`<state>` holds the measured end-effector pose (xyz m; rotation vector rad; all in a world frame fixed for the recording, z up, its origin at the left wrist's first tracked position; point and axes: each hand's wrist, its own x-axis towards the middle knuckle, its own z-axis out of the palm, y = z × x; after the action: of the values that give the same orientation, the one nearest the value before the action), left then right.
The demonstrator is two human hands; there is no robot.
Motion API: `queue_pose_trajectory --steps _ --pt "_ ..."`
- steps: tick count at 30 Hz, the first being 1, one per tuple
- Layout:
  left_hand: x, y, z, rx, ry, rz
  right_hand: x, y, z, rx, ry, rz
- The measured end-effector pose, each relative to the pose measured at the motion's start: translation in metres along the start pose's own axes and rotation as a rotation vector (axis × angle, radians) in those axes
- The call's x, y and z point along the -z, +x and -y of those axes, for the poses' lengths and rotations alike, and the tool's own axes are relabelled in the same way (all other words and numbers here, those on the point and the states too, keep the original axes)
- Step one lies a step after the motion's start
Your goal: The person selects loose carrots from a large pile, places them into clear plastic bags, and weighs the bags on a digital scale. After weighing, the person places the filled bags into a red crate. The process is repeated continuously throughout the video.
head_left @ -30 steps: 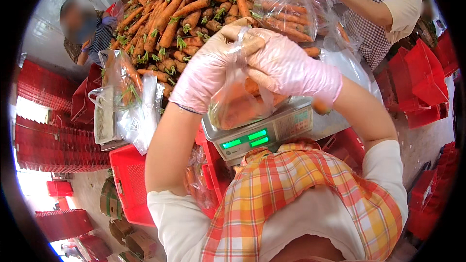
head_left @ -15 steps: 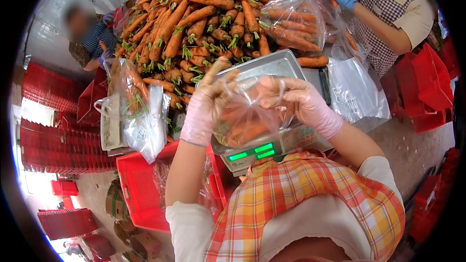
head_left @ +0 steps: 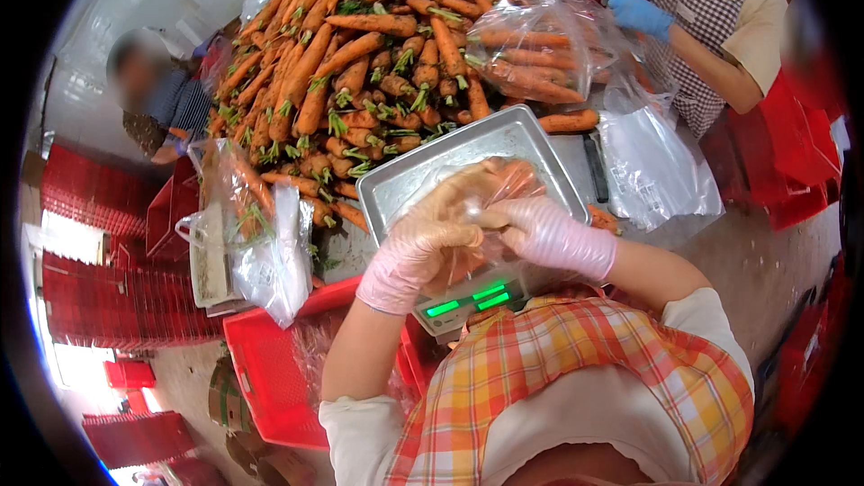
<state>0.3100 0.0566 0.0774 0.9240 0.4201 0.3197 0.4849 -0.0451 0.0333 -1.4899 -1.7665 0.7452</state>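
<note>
Our left hand (head_left: 418, 246) and right hand (head_left: 560, 236) are closed on the gathered neck of a clear carrot bag (head_left: 463, 265), fingers nearly meeting. Bag's between and under them, over the scale (head_left: 472, 304). Metal tray (head_left: 441, 162) just beyond our hands, carrot pile (head_left: 360, 81) past that. Red crate (head_left: 274, 369) left of our left forearm; flat plastic bags (head_left: 655, 166) right of our right hand.

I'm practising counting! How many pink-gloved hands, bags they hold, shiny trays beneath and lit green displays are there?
Pink-gloved left hand and right hand: 2
Held bag: 1
Shiny tray: 1
Lit green displays: 3
Total: 7
</note>
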Motion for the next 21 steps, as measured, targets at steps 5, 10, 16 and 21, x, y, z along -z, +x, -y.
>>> queue_pose_trajectory --steps 5,10,16,21 --pt "0.006 0.003 0.003 -0.210 1.148 -0.038 0.026 -0.009 0.024 0.033 0.419 0.290" --pt "0.012 -0.004 0.017 -0.170 1.511 -0.358 0.066 0.067 -0.030 0.253 0.066 -0.433" --pt "-0.020 -0.054 -0.014 -0.100 1.154 -0.693 0.161 0.153 -0.200 -0.330 -0.922 -1.151" --pt "-0.041 -0.120 -0.044 -0.164 0.539 -1.235 0.192 0.200 -0.272 -0.562 0.503 -0.763"
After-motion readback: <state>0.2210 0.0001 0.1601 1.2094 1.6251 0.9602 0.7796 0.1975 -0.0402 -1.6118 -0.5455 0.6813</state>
